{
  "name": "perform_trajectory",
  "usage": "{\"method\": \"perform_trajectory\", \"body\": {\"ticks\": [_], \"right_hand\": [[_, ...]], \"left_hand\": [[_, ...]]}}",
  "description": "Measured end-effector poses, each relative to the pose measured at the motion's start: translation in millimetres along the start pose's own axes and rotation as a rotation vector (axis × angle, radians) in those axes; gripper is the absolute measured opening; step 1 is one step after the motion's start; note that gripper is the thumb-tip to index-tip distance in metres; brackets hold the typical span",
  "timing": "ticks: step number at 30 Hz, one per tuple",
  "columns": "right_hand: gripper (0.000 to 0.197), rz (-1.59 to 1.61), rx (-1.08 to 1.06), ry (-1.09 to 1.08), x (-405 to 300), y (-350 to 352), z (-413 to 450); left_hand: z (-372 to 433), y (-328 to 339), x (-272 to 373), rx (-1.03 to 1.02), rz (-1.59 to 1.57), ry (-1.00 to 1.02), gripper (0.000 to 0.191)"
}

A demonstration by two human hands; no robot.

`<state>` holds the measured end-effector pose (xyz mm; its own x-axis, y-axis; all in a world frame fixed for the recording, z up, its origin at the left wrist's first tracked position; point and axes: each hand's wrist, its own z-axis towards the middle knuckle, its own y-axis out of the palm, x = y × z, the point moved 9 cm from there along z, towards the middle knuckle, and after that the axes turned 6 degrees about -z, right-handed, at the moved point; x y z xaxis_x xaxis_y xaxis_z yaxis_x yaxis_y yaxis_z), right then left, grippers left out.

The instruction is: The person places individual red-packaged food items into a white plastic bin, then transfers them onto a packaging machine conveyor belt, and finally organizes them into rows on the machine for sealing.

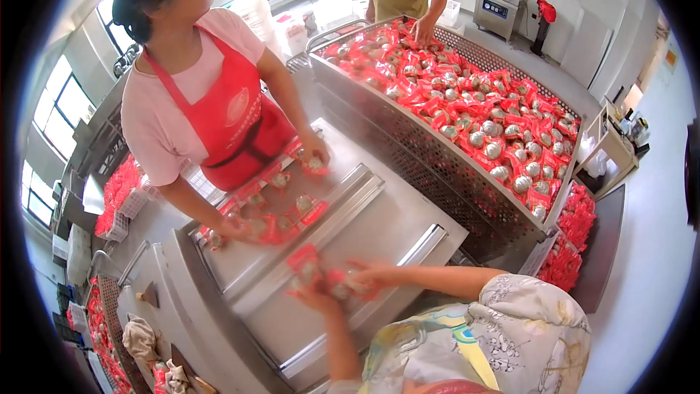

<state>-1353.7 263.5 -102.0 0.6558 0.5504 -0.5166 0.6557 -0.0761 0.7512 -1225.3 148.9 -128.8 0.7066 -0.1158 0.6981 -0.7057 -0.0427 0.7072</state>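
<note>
My left hand (314, 298) is shut on a red plastic packet (305, 262) with a round greyish item inside. In my right hand (374, 276) are more such red packets (343, 289), blurred, so how many I cannot tell. Both hands are close together above the near half of a steel machine table (383, 230), between two metal sealing bars. On the far half, a co-worker in a red apron has both hands at several similar packets (304, 205) lying in a rough row.
A perforated steel bin (437, 169) heaped with red packets stands at the right, where another person reaches in. White baskets (131, 203) of red packets are at the left. A scraper (149, 295) and a cloth (141, 337) lie on the machine's left side.
</note>
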Motion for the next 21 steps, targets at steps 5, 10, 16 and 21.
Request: {"method": "perform_trajectory", "body": {"ticks": [5,10,16,21], "right_hand": [[0.082,-0.445,0.102,-0.181,-30.5,48.4,-5.1],[0.077,-0.874,-0.428,-0.570,-24.1,58.0,17.0],[0.074,-0.914,-0.228,-0.176,0.8,23.9,41.8],[0.062,-0.476,-0.070,-0.264,-27.7,14.2,3.2]], "left_hand": [[-4.5,10.9,7.5,-0.038,0.041,0.028,0.047],[0.1,-9.0,8.4,-0.035,0.602,0.409,0.046],[-4.6,-22.5,19.0,0.014,1.050,0.594,0.043],[2.5,-22.8,13.3,0.125,-0.197,0.023,0.038]]}}
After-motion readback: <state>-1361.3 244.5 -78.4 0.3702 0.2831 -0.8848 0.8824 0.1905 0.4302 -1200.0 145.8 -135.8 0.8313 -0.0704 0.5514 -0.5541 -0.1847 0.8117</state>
